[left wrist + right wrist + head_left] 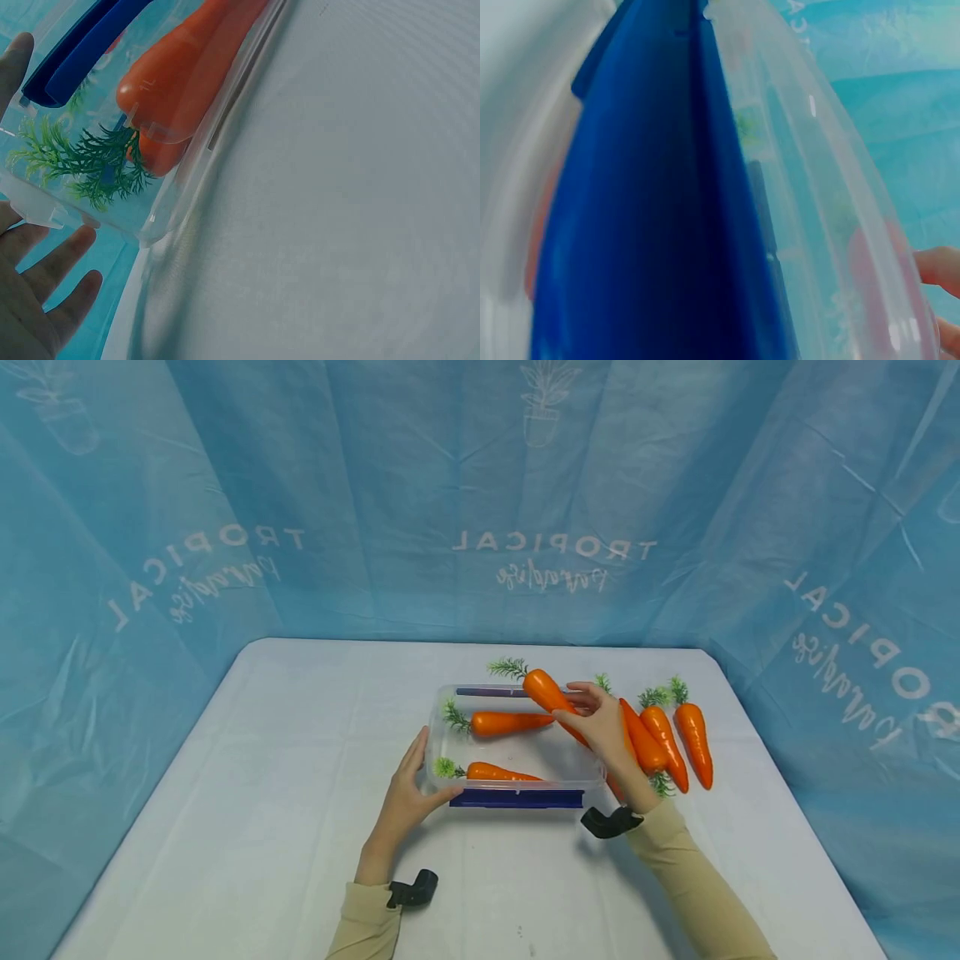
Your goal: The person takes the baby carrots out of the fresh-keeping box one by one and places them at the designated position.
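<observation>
A clear plastic container (517,785) with blue side latches sits on the table. Two orange carrots with green tops, one toward the back (510,723) and one along the front (498,772), lie inside it. Over the container's right part, my right hand (600,727) pinches another carrot (546,689), tilted with its leafy top toward the back left. My left hand (402,806) touches the container's left end, thumb by the front rim. In the left wrist view its fingers (71,259) are spread and fairly straight. The blue latch (652,195) fills much of the right wrist view.
Right of the container lie several more carrots, among them a thick one (643,739) and two slimmer ones, nearer (663,743) and farther right (695,743). The white-covered table (247,827) ends at a blue printed curtain (397,527) behind and on both sides.
</observation>
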Demonstrator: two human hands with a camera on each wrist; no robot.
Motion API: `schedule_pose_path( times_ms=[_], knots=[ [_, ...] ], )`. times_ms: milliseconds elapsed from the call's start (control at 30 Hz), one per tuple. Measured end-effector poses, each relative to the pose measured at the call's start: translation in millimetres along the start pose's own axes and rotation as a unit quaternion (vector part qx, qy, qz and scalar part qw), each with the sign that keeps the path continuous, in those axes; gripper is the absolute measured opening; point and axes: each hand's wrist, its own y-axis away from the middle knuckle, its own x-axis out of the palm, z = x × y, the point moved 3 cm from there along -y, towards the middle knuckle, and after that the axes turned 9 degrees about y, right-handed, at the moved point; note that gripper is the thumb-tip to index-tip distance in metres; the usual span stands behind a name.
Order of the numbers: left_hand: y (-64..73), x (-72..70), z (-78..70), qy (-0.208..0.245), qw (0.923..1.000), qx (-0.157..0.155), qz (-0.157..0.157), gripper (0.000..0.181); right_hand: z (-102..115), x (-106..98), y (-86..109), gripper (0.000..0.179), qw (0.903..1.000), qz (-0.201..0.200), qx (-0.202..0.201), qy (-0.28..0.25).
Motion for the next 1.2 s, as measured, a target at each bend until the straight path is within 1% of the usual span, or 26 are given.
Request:
schedule_pose_path(
  times_ms=[167,333,500,633,767,867,1000,1200],
  knots=[
    [-0.1,-0.1,-0.2,-0.002,1.0000,0.005,0.000,0.105,-5.4,-17.9,1.4,0.046,0.9989,-0.041,0.020,0.005],
    [-0.8,0.1,-0.2,-0.001,1.0000,0.004,0.001,0.105,-17.3,-31.4,1.2,0.048,0.9959,-0.075,0.050,-0.007],
    [-1.4,0.2,0.3,0.006,1.0000,-0.001,0.001,0.105,-26.8,-39.1,5.3,0.047,0.9923,-0.105,0.065,-0.010],
    [-1.0,0.7,1.5,0.005,1.0000,-0.002,0.002,0.105,-34.6,-42.8,10.8,0.046,0.9890,-0.128,0.074,0.007],
    [0.0,0.6,2.1,0.003,1.0000,0.004,0.000,0.105,-43.9,-42.8,15.0,0.045,0.9864,-0.140,0.081,0.030],
    [0.2,0.4,2.2,0.003,1.0000,0.006,0.001,0.105,-52.2,-41.5,17.4,0.046,0.9840,-0.144,0.095,0.044],
    [0.5,0.5,2.0,0.002,1.0000,0.003,0.001,0.105,-61.2,-38.7,20.3,0.050,0.9826,-0.135,0.115,0.057],
    [0.6,0.5,1.8,0.002,1.0000,0.000,0.002,0.105,-67.4,-35.5,23.3,0.050,0.9817,-0.127,0.123,0.071]
  ],
)
